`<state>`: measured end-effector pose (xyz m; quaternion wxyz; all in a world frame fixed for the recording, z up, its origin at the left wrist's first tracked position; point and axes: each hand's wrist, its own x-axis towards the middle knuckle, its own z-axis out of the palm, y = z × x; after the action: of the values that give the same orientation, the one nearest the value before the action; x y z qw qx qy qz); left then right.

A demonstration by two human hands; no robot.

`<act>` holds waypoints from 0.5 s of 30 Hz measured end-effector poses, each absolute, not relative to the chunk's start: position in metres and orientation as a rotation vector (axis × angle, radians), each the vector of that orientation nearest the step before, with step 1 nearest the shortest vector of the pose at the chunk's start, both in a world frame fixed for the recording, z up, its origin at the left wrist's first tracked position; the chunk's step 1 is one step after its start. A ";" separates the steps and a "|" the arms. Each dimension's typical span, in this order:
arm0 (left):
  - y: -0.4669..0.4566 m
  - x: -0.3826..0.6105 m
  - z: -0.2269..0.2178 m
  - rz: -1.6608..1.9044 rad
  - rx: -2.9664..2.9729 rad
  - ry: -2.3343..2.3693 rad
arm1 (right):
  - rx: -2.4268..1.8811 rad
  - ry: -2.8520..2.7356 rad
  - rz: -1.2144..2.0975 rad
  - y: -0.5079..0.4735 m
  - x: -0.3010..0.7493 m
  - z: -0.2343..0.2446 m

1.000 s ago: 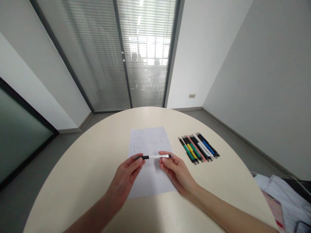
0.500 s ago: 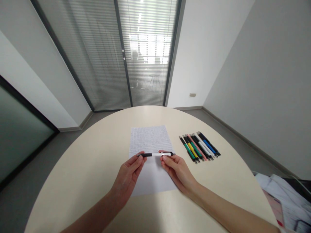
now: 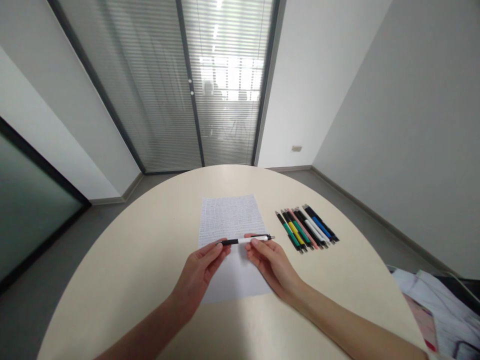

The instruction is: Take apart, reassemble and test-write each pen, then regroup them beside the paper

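Note:
A black-and-white pen (image 3: 245,240) is held level above a sheet of paper (image 3: 230,222) covered in handwriting. My left hand (image 3: 200,272) pinches the pen's black tip end between thumb and fingers. My right hand (image 3: 272,265) grips the white rear end, near the clip. Both hands hover just over the lower half of the sheet, which lies flat on the round cream table (image 3: 131,280).
A row of several pens (image 3: 306,229) with green, yellow, pink, white and blue barrels lies on the table to the right of the sheet. Papers and bags (image 3: 442,310) sit past the table's right edge. Glass doors with blinds (image 3: 195,85) stand behind.
The pen and both hands have shifted slightly to the right; the grip on both ends stays the same.

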<state>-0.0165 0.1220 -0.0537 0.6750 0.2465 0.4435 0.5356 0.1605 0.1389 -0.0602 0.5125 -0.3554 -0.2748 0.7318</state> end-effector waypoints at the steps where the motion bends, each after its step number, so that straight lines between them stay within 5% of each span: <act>1: 0.121 -0.016 -0.053 1.161 0.594 1.000 | -0.840 -0.696 1.784 0.138 0.160 -0.059; 15: 0.114 -0.017 -0.061 1.089 1.426 1.361 | -0.874 -0.734 1.876 0.137 0.158 -0.061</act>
<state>-0.0171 0.1141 -0.0606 0.4304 0.5714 0.5454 0.4367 0.1576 0.1370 -0.0614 0.4555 -0.3543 -0.2976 0.7605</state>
